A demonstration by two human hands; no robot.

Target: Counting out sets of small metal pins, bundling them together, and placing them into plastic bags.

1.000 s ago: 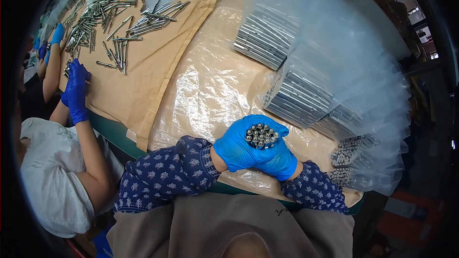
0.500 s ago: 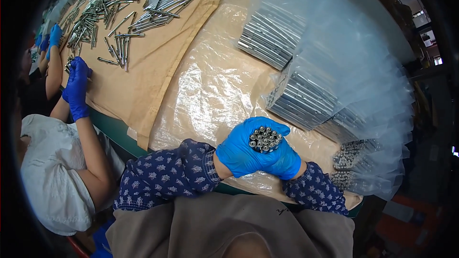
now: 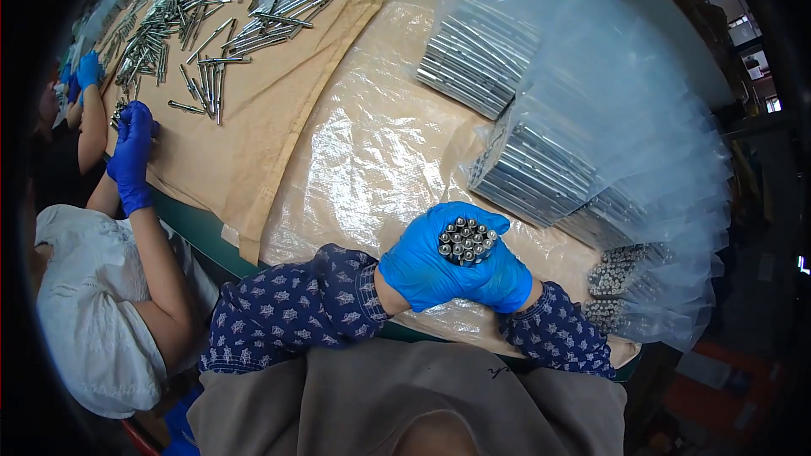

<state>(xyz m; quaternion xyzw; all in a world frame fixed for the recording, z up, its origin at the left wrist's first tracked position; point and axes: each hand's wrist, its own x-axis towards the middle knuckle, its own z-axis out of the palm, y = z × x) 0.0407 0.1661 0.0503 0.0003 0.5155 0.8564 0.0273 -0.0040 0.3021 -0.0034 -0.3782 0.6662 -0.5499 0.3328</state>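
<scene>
Both my hands, in light blue gloves, are wrapped round one bundle of metal rods (image 3: pixel 466 240). The round ends of several rods face up, in a tight cluster. My left hand (image 3: pixel 416 260) closes round the bundle's left side and far edge. My right hand (image 3: pixel 505 277) closes round its right side, partly behind the left one. The hands hide the lengths of the rods. Under them lies the table's shiny plastic sheet (image 3: pixel 363 152).
On the right, stacks of metal rods (image 3: pixel 530 165) in clear plastic bags (image 3: pixel 617 110) line the table. Loose metal rods (image 3: pixel 279 21) lie on brown sheeting (image 3: pixel 262 110) at the far left. A co-worker's dark blue gloved hand (image 3: pixel 131 152) is there, with another person beyond.
My hands and the bundle stay almost in place, with the rod ends sitting slightly differently. The co-worker's hand at left has shifted a little.
</scene>
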